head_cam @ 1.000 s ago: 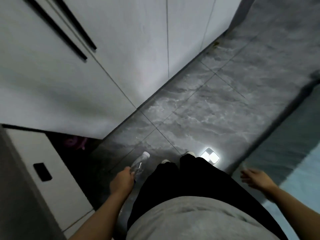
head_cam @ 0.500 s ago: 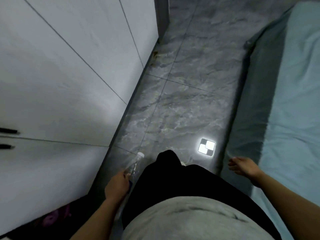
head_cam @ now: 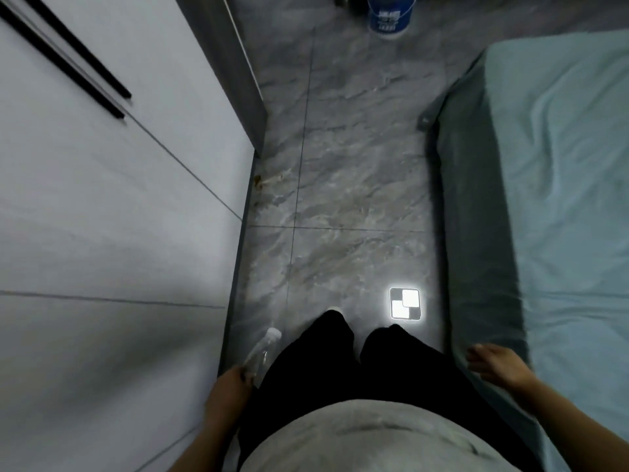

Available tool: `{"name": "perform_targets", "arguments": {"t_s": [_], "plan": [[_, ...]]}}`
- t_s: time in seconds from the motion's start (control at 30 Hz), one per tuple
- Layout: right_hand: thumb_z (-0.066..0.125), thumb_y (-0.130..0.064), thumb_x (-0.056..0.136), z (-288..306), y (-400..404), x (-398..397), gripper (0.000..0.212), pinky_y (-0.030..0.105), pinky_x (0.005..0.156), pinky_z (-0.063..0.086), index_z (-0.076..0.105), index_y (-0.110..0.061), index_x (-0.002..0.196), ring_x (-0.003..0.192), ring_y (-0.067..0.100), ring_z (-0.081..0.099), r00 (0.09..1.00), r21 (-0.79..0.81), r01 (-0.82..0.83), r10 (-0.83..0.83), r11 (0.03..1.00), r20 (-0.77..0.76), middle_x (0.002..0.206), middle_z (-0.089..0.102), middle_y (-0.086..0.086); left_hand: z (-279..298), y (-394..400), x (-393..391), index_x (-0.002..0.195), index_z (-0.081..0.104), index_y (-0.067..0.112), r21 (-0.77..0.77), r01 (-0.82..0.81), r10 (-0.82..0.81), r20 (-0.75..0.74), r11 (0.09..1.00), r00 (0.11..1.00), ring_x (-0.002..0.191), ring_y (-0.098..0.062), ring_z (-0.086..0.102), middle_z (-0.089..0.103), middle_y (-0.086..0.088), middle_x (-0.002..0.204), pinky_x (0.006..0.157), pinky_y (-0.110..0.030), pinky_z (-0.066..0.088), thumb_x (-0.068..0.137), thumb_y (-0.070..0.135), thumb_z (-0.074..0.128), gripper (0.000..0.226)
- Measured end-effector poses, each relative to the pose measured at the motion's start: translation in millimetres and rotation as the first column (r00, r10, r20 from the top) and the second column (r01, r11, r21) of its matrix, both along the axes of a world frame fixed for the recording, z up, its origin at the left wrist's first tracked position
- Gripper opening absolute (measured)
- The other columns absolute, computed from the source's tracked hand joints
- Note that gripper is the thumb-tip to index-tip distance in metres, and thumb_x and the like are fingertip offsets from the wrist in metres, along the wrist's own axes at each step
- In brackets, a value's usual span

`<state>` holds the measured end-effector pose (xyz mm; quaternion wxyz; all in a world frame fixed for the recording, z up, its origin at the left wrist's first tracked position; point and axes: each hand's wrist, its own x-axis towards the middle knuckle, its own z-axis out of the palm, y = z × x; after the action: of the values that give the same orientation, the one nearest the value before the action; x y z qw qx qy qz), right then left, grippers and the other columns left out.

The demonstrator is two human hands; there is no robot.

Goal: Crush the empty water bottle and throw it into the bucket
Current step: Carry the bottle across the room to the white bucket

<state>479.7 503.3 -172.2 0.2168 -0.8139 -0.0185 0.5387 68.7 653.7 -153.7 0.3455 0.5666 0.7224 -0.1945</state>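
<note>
View from the head camera, looking down the person's front along a narrow aisle. The left hand (head_cam: pixel 228 391) hangs at the thigh with its grip closed round the lower part of a clear plastic water bottle (head_cam: pixel 262 350); the fingers wrap the far side and are mostly hidden, and the bottle's base is covered by the hand. The bottle points forward and down, its white cap (head_cam: pixel 273 334) just beside the left trouser leg. Whether the bottle is already crushed cannot be made out in the dim light. The right hand (head_cam: pixel 495 366) is empty, its grip loose and the fingers spread a little, over the edge of the bed (head_cam: pixel 561 206); contact with the teal sheet cannot be judged. Both forearms run off the bottom edge.

The bucket (head_cam: pixel 389 13), white with a blue label, stands on the grey marbled floor (head_cam: pixel 343 185) at the far end of the aisle, well apart from the bottle; its upper part is cut off by the top edge, and the label print is too blurred to read. White cabinet doors (head_cam: pixel 112 212) with black bar handles (head_cam: pixel 73 59) line the left side. A bright square reflection (head_cam: pixel 405 303) lies on the floor near the right leg. Black trousers hide all but one shoe tip (head_cam: pixel 334 309).
</note>
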Motion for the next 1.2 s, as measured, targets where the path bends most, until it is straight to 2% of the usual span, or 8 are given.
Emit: {"name": "perform_targets", "arguments": {"t_s": [0.1,0.27,0.43,0.57,0.7,0.9,1.07,1.2], "plan": [[0.038,-0.008,0.096,-2,17,13,0.036,0.026,0.052,0.041,0.052,0.021,0.112,0.06,0.026,0.05,0.999,-0.042,0.047,-0.047,0.998,0.013,0.082,0.06,0.018,3,78,38,0.106,0.062,0.005,0.042,0.106,-0.106,-0.006,0.994,0.994,0.102,-0.034,0.062,0.067,-0.021,0.11,0.082,-0.035,0.049,0.091,0.019,0.046,0.026],[0.039,0.001,0.094,3,69,49,0.031,0.003,0.035,0.039,0.053,0.024,0.109,0.086,0.029,0.059,0.997,-0.075,0.054,-0.05,0.996,0.057,0.114,0.055,0.043,6,206,127,0.101,0.061,-0.002,0.072,0.21,-0.214,0.055,0.975,0.975,0.1,-0.037,0.061,0.066,-0.026,0.107,0.086,-0.04,0.048,0.092,0.017,0.044,0.027],[0.037,-0.004,0.095,-9,154,122,0.034,0.006,0.032,0.036,0.052,0.022,0.111,0.057,0.018,0.057,0.993,-0.081,0.102,-0.098,0.991,0.059,0.115,0.056,0.038,0,310,216,0.1,0.063,0.0,0.098,0.213,-0.22,0.066,0.972,0.973,0.098,-0.037,0.062,0.067,-0.025,0.104,0.085,-0.041,0.049,0.093,0.019,0.043,0.028],[0.037,-0.012,0.096,-4,251,200,0.037,0.025,0.056,0.039,0.051,0.017,0.116,0.066,0.024,0.054,0.982,-0.024,0.185,-0.184,0.983,0.036,0.1,0.059,0.024,2,361,265,0.09,0.064,-0.001,0.071,0.139,-0.146,0.096,0.988,0.985,0.078,-0.026,0.058,0.068,-0.022,0.09,0.072,-0.034,0.046,0.093,0.016,0.044,0.026],[0.037,-0.015,0.096,16,364,263,0.036,0.024,0.06,0.036,0.053,0.013,0.113,0.09,0.028,0.054,0.986,0.067,0.156,-0.16,0.985,0.055,0.113,0.059,0.033,12,411,298,0.073,0.064,0.008,-0.029,0.053,-0.05,0.083,0.998,0.995,0.078,-0.026,0.059,0.064,-0.018,0.08,0.074,-0.035,0.048,0.091,0.014,0.047,0.025],[0.037,-0.014,0.096,16,505,330,0.036,0.025,0.057,0.035,0.052,0.015,0.112,0.066,0.023,0.051,0.989,0.133,0.128,-0.137,0.983,0.062,0.099,0.057,0.025,4,515,339,0.061,0.051,0.014,-0.075,0.002,0.001,0.035,0.997,0.999,0.07,-0.025,0.056,0.059,-0.012,0.073,0.069,-0.033,0.044,0.091,0.015,0.046,0.03],[0.039,-0.012,0.096,8,580,367,0.033,0.024,0.057,0.033,0.055,0.013,0.11,0.065,0.023,0.053,0.983,0.039,0.175,-0.177,0.984,0.054,0.094,0.06,0.021,0,630,394,0.1,0.063,0.003,-0.037,0.059,-0.058,0.031,0.998,0.998,0.099,-0.032,0.061,0.065,-0.022,0.107,0.088,-0.038,0.048,0.091,0.017,0.045,0.024],[0.04,-0.011,0.095,10,621,394,0.033,0.025,0.058,0.032,0.055,0.015,0.108,0.065,0.025,0.053,0.97,-0.044,0.244,-0.243,0.969,0.029,0.091,0.059,0.019,7,725,453,0.09,0.064,0.007,0.021,0.156,-0.157,0.053,0.988,0.986,0.097,-0.033,0.061,0.066,-0.022,0.107,0.086,-0.038,0.05,0.092,0.018,0.042,0.024]]}}
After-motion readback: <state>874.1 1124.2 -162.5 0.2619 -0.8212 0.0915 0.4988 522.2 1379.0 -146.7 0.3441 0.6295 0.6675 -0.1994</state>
